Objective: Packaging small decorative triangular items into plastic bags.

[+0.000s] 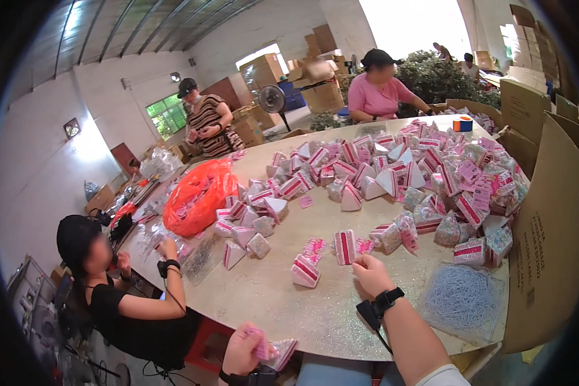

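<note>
My left hand (pixel 241 350), low near the table's front edge, is closed on a pink card tag (pixel 259 342). A glittery cake-slice ornament (pixel 280 354) hangs beside it, apparently joined to the tag. Over the table, my right hand (pixel 374 278) is closed in a pinch. Its fingertips are at the lower right corner of a pink-and-white cake-slice ornament (pixel 345 248), with a pink tag (pixel 365 246) just behind. What the pinch holds, if anything, is hidden. Another tagged slice (pixel 305 271) lies to the left.
A large heap of cake-slice ornaments (pixel 386 170) covers the far table. A clear tray of pale string loops (pixel 460 296) sits at right, beside a tall cardboard box (pixel 547 238). An orange plastic bag (pixel 199 196) lies left. Co-workers (pixel 132 289) work around the table.
</note>
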Demonstrator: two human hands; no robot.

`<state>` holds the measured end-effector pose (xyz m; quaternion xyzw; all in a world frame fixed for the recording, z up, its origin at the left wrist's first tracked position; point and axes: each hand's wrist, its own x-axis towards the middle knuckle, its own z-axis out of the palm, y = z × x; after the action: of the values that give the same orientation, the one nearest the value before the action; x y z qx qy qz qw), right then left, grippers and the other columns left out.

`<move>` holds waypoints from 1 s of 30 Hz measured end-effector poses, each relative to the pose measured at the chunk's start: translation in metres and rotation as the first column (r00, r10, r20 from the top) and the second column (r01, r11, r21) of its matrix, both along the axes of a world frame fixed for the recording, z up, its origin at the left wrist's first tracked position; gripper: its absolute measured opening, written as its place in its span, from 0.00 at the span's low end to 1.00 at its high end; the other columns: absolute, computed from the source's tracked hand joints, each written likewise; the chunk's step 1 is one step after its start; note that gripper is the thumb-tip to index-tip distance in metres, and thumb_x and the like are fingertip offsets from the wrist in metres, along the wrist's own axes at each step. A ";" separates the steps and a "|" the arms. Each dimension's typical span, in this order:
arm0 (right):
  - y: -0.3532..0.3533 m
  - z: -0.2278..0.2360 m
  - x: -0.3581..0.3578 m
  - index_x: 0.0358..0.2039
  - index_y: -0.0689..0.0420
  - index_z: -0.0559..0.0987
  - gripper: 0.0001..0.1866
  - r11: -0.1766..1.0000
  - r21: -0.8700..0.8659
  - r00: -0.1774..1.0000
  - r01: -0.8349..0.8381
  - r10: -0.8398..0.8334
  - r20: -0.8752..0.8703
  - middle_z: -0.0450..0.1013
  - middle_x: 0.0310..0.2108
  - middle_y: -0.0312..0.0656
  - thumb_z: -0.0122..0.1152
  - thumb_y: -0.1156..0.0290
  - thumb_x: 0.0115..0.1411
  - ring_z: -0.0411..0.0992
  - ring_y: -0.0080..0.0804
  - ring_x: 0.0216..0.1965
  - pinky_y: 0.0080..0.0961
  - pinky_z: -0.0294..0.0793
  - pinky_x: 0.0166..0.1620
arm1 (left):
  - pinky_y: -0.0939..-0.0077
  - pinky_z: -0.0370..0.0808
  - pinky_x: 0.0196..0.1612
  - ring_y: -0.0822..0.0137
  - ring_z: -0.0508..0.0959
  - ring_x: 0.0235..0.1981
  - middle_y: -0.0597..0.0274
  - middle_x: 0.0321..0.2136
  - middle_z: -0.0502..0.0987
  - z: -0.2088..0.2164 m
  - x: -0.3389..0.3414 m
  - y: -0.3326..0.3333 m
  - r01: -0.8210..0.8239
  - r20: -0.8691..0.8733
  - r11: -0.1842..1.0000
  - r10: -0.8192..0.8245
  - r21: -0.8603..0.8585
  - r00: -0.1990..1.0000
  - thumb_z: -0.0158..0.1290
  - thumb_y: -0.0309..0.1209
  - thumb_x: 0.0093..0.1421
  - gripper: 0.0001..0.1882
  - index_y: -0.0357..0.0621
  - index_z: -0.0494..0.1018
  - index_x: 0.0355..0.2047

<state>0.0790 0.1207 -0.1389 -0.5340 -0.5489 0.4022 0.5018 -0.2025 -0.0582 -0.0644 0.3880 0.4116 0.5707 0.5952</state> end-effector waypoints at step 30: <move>-0.003 0.008 0.002 0.37 0.61 0.78 0.15 0.997 -0.078 1.000 -0.021 0.022 0.007 0.75 0.34 0.53 0.55 0.62 0.56 0.74 0.47 0.37 0.35 0.72 0.40 | 0.66 0.68 0.53 0.55 0.73 0.51 0.50 0.49 0.73 0.003 0.075 0.310 0.082 -0.758 0.882 -0.348 -0.465 -0.552 0.60 0.49 0.45 0.36 0.42 0.69 0.52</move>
<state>0.0813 0.1179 -0.1307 -0.5487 -0.5404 0.4266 0.4743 -0.1271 0.2514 -0.0616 0.7146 0.6535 -0.2329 0.0896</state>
